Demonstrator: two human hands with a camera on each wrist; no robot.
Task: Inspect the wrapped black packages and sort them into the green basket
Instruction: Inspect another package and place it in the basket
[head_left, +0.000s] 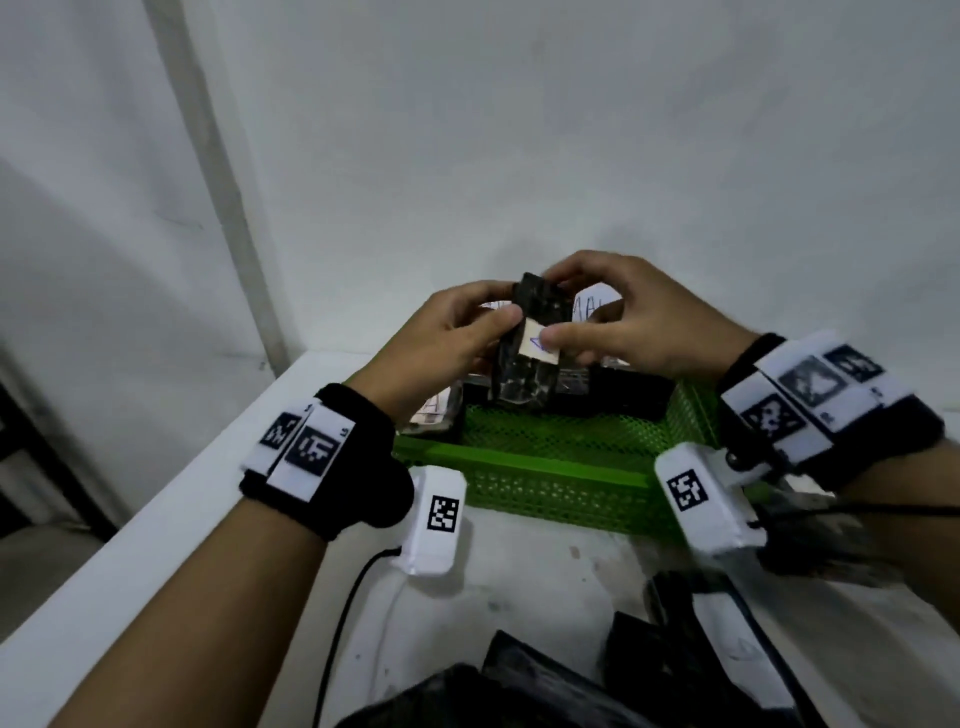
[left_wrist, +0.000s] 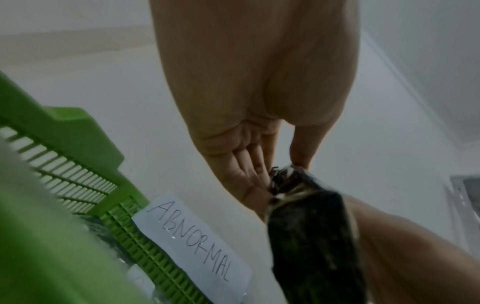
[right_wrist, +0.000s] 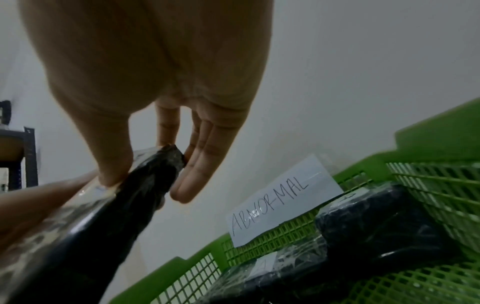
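Each bare forearm wears a black wristband (head_left: 332, 457) carrying white blocks printed with black square-code markers, a white marker-tagged camera housing (head_left: 435, 519) hangs at its 5 o'clock side, and a thin black cable (head_left: 337, 623) trails from the left unit.

The basket (head_left: 545, 462) has open floor along its near side; packages (right_wrist: 376, 232) fill its far part (an "ABNORMAL" label (right_wrist: 283, 201) stands there). More packages (head_left: 545, 675) crowd the near desk (head_left: 182, 525).
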